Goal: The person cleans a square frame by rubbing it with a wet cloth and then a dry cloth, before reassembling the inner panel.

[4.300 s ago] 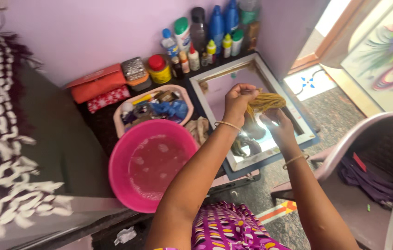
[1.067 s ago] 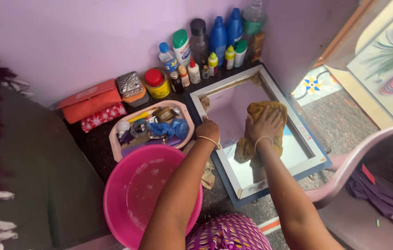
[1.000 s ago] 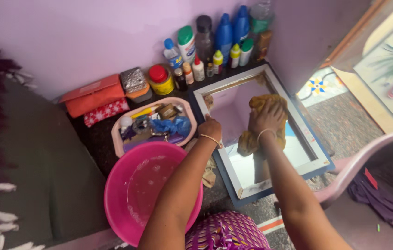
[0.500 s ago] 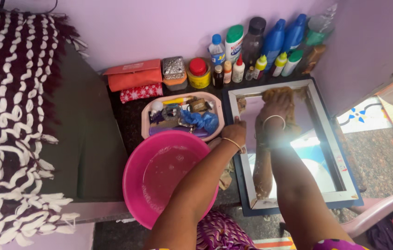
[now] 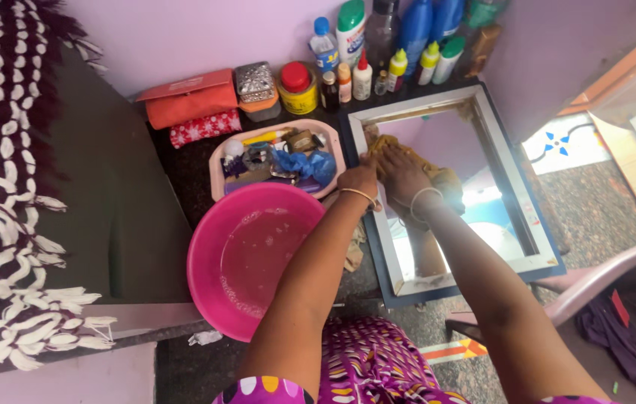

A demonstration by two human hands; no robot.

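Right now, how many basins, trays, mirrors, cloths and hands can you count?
Basins: 1, the pink basin
Trays: 1, the pink tray
Mirrors: 1, the mirror
Cloths: 1, the yellow cloth
Hands: 2, the left hand and the right hand
Total: 6

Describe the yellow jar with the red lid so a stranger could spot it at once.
Start at the framed mirror lying flat on the dark counter, then look past its upper left corner to the row of containers against the lilac wall. The squat yellow jar stands between a studded silver box and slim bottles; it alone is short, round and red-lidded.
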